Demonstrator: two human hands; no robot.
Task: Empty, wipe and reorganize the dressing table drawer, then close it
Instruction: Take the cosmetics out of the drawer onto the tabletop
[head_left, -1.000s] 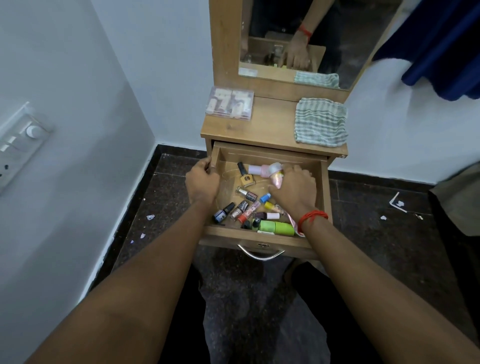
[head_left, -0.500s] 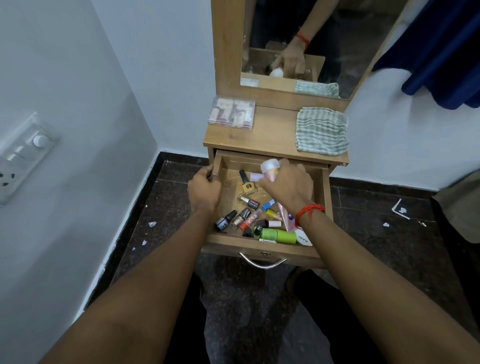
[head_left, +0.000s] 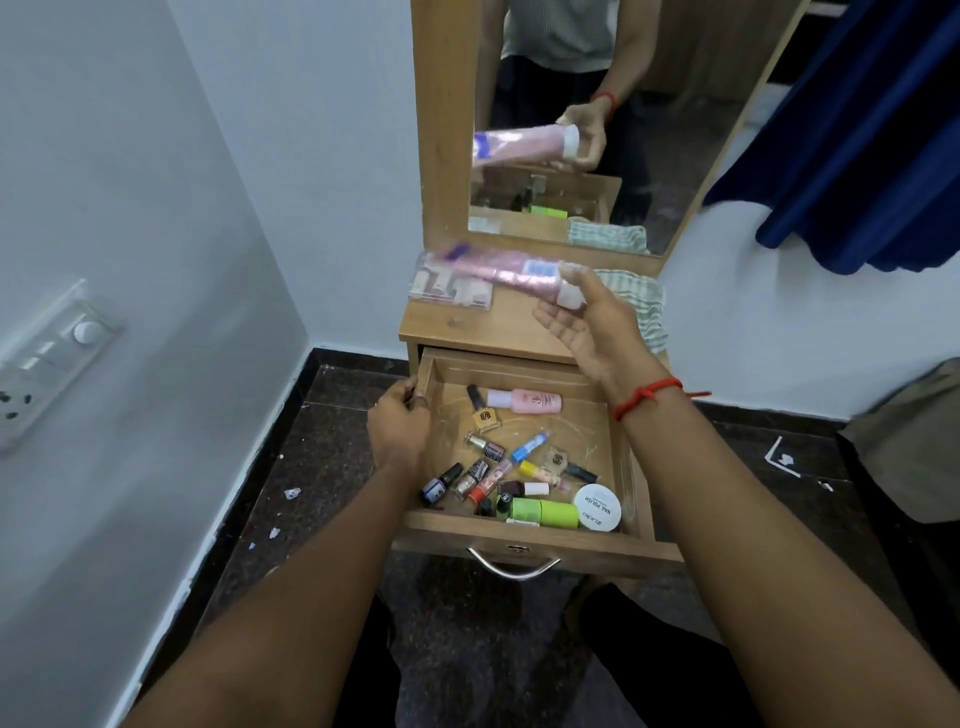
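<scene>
Emptying underway — right hand (head_left: 587, 322) pinches the pink tube (head_left: 498, 270) by its cap over the tabletop (head_left: 467, 325), left hand (head_left: 397, 423) fingers clamped on the drawer (head_left: 519, 535) wall; next, set it down clear.

Single head view — looking down and forward, close over the open drawer (head_left: 524, 538)

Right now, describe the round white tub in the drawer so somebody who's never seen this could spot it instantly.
Look into the open drawer of the wooden dressing table under the mirror. In its front right corner, beside the green tube, lies the white tub. It is the only flat round thing there, its lid printed NAIL POLISH; the rest are slim bottles and tubes.
</scene>
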